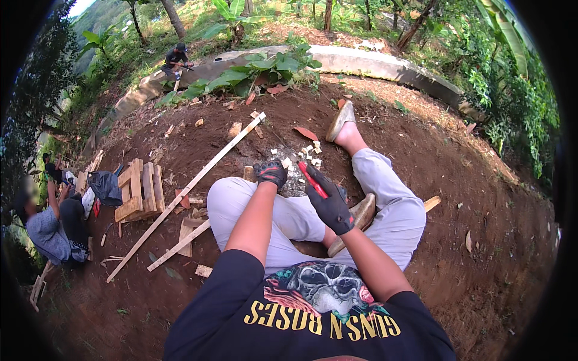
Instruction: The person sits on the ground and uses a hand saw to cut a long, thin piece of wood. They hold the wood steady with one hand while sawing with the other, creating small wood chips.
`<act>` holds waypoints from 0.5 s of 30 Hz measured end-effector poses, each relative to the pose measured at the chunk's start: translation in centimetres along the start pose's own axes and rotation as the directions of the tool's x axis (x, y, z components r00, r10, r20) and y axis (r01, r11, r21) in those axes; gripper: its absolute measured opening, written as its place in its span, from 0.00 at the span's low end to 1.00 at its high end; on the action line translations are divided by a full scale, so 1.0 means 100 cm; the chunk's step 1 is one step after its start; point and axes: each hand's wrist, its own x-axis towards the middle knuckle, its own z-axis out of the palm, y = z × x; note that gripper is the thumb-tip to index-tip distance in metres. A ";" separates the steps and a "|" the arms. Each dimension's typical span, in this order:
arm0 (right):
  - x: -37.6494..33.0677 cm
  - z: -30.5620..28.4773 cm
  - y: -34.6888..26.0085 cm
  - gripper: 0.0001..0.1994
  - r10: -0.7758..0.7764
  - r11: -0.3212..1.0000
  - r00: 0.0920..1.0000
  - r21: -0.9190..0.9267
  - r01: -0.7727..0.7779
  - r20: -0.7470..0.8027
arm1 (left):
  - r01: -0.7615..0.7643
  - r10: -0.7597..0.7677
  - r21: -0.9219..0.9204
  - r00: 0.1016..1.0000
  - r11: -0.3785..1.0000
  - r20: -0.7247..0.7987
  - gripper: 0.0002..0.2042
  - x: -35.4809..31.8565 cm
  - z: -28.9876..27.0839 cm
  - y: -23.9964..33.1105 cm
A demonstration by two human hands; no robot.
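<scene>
My right hand [330, 204], in a dark work glove, is closed round a long, slim red tool [312, 179]. The tool slants up toward the left; its working end is too small to make out. Just left of it, my left hand [271, 173], gloved in black and grey, is closed with its fingers on a small pale wood piece [286, 162]. Several cut wood chunks [310, 151] lie scattered on the greyish soil beyond both hands, between my bent legs.
Long wood strips [186, 195] lie across the dirt at left, near a slatted wooden stool [140, 191] and a dark plastic bag [105, 185]. One person [51, 228] sits at far left, another [176, 59] by the low concrete wall [361, 62]. My sandalled foot [343, 125] rests ahead.
</scene>
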 end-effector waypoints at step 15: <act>0.046 0.054 0.054 0.27 0.054 0.999 0.994 -0.013 -0.053 0.090 | 0.052 -0.059 -0.040 0.977 0.998 -0.206 0.19 0.006 0.009 0.004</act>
